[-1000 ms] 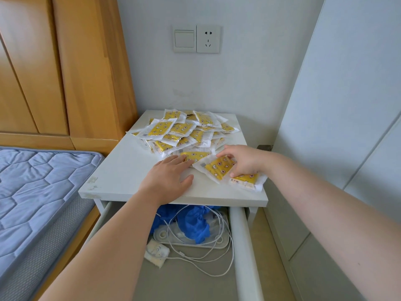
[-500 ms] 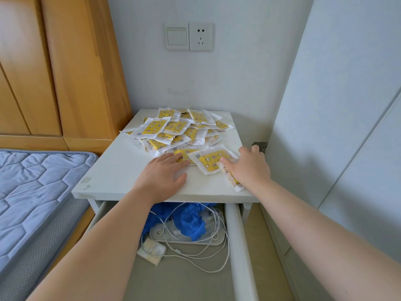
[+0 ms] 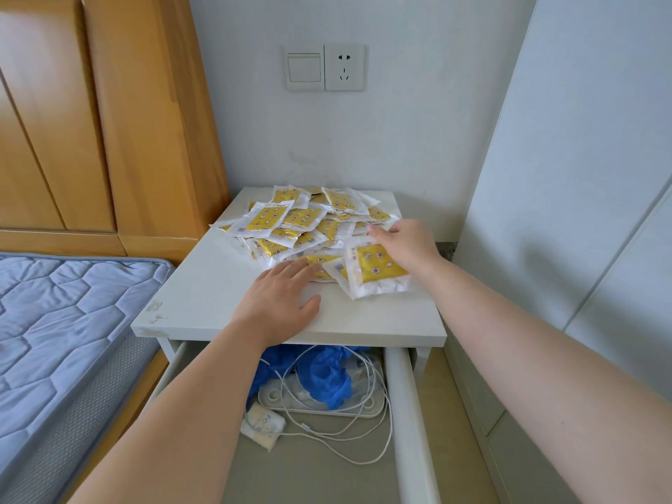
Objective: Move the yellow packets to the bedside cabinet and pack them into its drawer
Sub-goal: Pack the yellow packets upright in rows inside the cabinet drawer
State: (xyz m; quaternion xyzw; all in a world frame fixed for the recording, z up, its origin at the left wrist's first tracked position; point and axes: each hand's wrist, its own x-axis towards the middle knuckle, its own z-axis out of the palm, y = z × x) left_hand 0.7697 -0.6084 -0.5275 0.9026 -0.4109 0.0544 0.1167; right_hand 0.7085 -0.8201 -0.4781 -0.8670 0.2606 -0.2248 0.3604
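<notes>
**Packets heaped on the cabinet top, drawer not yet filled**

The yellow packets (image 3: 302, 227) are heaped on the bedside cabinet (image 3: 203, 296), above its open drawer (image 3: 403, 412); none is seen inside. The left hand (image 3: 280, 303) is laid flat, fingers touching the heap's front. The right hand (image 3: 407, 245) is stretched, uncurled, over the nearest packet (image 3: 374, 274). Next, a handful must be gripped and lowered beside the cables (image 3: 363, 452).

Small, flat yellow packets (image 3: 302, 223) sealed in clear plastic with white edges lie in a loose, overlapping heap on the back half of the white, flat-topped bedside cabinet (image 3: 203, 292). One packet (image 3: 374, 271) lies face up nearest the front, at the heap's right edge. Under the top, the cabinet's white drawer (image 3: 407, 412) stands pulled out.
</notes>
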